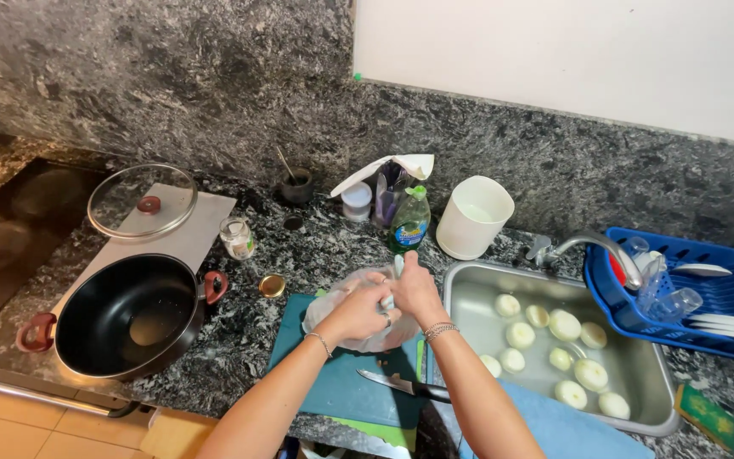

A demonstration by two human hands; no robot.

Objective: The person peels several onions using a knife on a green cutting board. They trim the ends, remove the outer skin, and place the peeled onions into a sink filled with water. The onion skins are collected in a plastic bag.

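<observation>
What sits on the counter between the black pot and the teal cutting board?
In the head view, a small gold jar lid lies on the counter between the black pot and the teal cutting board.

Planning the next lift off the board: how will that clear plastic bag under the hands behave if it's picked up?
The plastic bag is thin and crumpled on the teal cutting board, so it is probably floppy and would sag. It looks light. Both the left hand and right hand are at it, hiding what it holds.

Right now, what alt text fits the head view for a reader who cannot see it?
Both hands, left hand and right hand, grip a clear plastic bag over a teal cutting board with a knife on it. Peeled onions sit in the steel sink; a black pot stands left.
</observation>
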